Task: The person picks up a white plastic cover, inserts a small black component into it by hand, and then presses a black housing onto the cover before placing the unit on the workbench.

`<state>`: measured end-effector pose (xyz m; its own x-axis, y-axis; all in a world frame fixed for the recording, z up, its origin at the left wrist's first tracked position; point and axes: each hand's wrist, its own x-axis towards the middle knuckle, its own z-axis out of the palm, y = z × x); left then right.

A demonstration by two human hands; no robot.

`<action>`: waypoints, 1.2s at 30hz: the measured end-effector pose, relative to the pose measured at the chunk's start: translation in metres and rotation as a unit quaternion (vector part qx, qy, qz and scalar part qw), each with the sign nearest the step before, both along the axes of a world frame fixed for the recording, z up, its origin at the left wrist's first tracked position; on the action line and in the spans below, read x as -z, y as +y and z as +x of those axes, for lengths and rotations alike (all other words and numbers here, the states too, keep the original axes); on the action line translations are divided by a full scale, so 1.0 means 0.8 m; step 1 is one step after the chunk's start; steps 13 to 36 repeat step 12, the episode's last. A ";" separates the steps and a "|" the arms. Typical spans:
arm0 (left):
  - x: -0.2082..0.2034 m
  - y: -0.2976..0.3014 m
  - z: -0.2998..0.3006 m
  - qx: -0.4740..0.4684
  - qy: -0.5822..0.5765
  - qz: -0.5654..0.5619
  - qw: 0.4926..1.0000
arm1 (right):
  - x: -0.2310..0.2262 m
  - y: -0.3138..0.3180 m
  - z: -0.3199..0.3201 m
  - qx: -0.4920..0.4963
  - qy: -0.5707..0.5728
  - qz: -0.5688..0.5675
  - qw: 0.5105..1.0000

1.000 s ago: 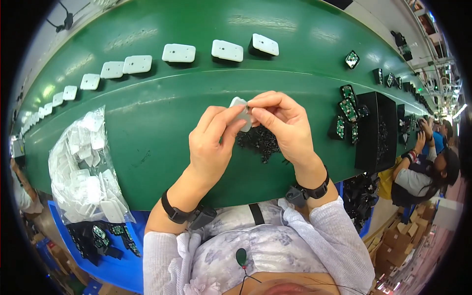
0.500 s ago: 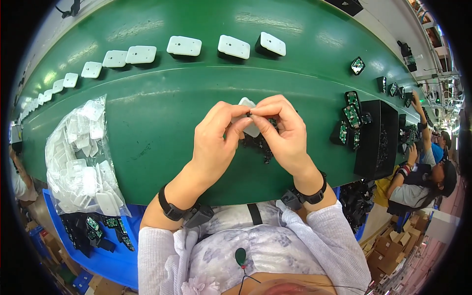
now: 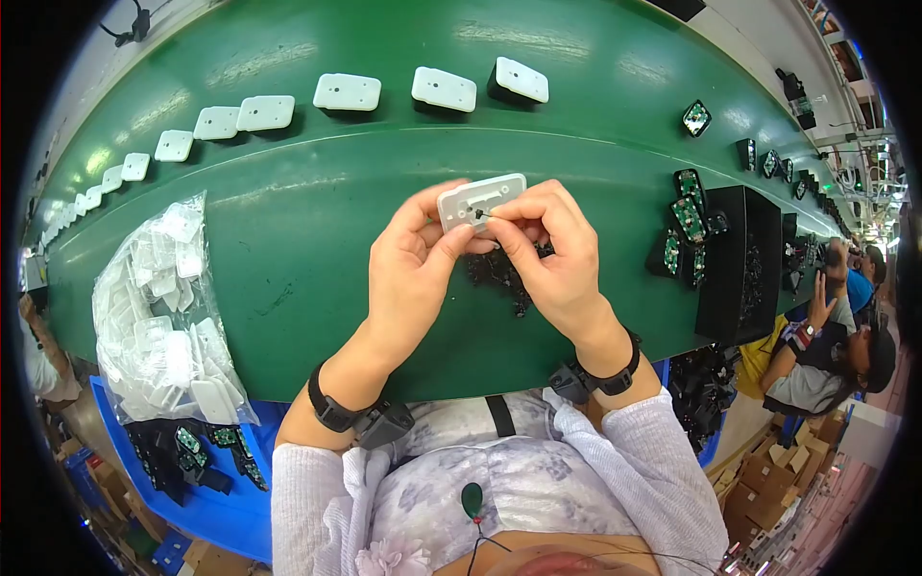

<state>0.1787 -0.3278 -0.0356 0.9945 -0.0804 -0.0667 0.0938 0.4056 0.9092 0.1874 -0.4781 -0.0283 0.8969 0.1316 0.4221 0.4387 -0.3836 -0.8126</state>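
Above the green bench, my left hand (image 3: 415, 254) grips a white plastic cover (image 3: 459, 205), its thumb at the lower edge and its fingers behind. The cover is tilted so its ribbed inner side shows. My right hand (image 3: 552, 238) pinches a tiny black part (image 3: 480, 214) between thumb and forefinger, against the middle of that inner side. Whether the part sits in a hole there cannot be made out. Beneath my hands lies a loose heap of small black parts (image 3: 501, 276), partly hidden by the right hand.
A clear bag of white covers (image 3: 158, 331) lies at left, above a blue bin (image 3: 206, 509). White-topped black housings (image 3: 348, 92) line the far side. Circuit-board housings (image 3: 688, 219) stand at right beside a black box (image 3: 741, 264). A co-worker (image 3: 831, 360) sits farther right.
The white cover has come up into my left hand, tilted with its inner side showing. My right fingers have brought the black part against it. The co-worker's arm at right has lowered.
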 end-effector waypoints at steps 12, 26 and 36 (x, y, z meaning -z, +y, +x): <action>0.021 0.012 -0.003 -0.023 -0.215 0.251 0.943 | 0.011 0.003 -0.001 -0.065 0.213 0.202 0.954; 0.021 0.012 -0.003 -0.023 -0.215 0.251 0.943 | 0.011 0.003 -0.001 -0.065 0.213 0.202 0.954; 0.021 0.012 -0.003 -0.023 -0.215 0.251 0.943 | 0.011 0.003 -0.001 -0.065 0.213 0.202 0.954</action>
